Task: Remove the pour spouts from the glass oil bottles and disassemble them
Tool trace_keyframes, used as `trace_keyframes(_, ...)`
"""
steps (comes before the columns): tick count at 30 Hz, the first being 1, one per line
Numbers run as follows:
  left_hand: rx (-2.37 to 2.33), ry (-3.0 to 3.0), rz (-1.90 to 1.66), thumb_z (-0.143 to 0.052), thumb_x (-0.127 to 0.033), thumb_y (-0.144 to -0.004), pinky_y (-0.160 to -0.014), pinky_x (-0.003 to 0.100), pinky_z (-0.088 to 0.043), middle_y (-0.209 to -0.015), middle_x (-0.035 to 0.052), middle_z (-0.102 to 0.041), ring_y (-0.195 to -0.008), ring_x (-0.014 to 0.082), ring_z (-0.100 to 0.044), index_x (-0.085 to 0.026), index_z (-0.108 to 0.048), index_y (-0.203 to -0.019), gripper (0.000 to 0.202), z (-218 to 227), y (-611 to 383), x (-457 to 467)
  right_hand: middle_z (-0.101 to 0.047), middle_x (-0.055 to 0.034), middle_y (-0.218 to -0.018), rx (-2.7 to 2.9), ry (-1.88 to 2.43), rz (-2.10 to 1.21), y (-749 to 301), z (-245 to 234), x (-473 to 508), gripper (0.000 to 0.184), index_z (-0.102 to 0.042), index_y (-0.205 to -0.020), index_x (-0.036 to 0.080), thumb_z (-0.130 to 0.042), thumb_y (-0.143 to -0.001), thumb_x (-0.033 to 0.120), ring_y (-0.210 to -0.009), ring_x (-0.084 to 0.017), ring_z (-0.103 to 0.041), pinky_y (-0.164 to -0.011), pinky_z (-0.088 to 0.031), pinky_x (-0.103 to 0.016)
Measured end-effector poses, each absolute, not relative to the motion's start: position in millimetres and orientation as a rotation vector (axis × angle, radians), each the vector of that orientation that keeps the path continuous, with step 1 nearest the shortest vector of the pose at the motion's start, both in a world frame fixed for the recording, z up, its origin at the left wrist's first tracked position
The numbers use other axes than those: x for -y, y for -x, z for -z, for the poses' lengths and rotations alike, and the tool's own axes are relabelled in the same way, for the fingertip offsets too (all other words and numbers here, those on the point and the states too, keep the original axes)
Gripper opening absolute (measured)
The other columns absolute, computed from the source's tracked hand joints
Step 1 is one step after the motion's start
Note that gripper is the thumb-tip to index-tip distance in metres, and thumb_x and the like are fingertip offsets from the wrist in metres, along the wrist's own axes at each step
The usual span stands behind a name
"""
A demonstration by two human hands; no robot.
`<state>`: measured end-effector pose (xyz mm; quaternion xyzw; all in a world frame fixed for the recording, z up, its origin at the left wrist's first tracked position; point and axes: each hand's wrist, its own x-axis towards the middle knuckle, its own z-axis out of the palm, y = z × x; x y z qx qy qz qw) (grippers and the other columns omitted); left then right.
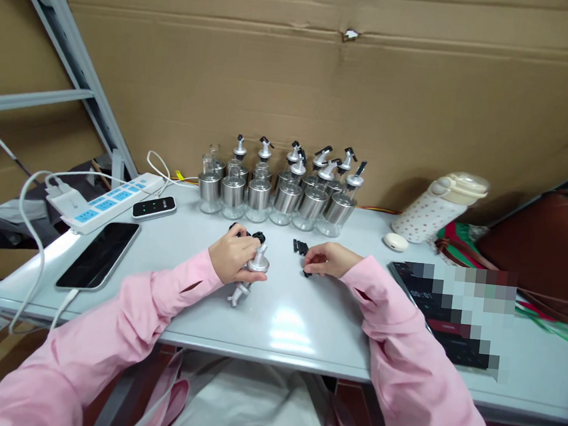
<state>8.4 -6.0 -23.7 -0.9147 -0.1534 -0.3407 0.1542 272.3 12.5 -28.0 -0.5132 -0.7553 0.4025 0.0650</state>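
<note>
My left hand (232, 255) is closed around a silver pourer spout (259, 259) just above the table. Below its fingers lies another silver pourer spout (240, 294), and small black parts (258, 237) show beside the fingertips. My right hand (328, 259) rests at the table, its fingers pinched on a small black piece (307, 274), mostly hidden. Just beyond it sits a little group of black pieces (301, 247). Glass bottles with steel sleeves (285, 203) stand upright in rows at the back. Several carry silver spouts with black levers (329, 169); some at the left have bare necks.
On the left lie a phone (99, 255), a power strip (114, 202) with cables and a small black device (154, 208). To the right are a dotted bottle (429, 210), a white round case (395, 242), a partly blurred screen (435, 308) and a brown bag (552, 245).
</note>
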Motion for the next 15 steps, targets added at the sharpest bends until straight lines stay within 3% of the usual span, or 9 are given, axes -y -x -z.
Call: trace_keyframes(15, 0.448, 2.666, 0.949, -0.015, -0.055, -0.09, -0.067, 0.032, -0.034, -0.06, 0.0037, -0.057, -0.054, 0.0134, -0.047, -0.015, -0.05, -0.063, 0.06, 25.6, -7.8, 5.4, -0.056, 0.0033, -0.054, 2.152, 1.544, -1.393, -280.1, 26.0, -16.3, 0.041, -0.059, -0.07, 0.015, -0.07, -0.047, 0.047, -0.046, -0.007, -0.048, -0.049, -0.037, -0.023)
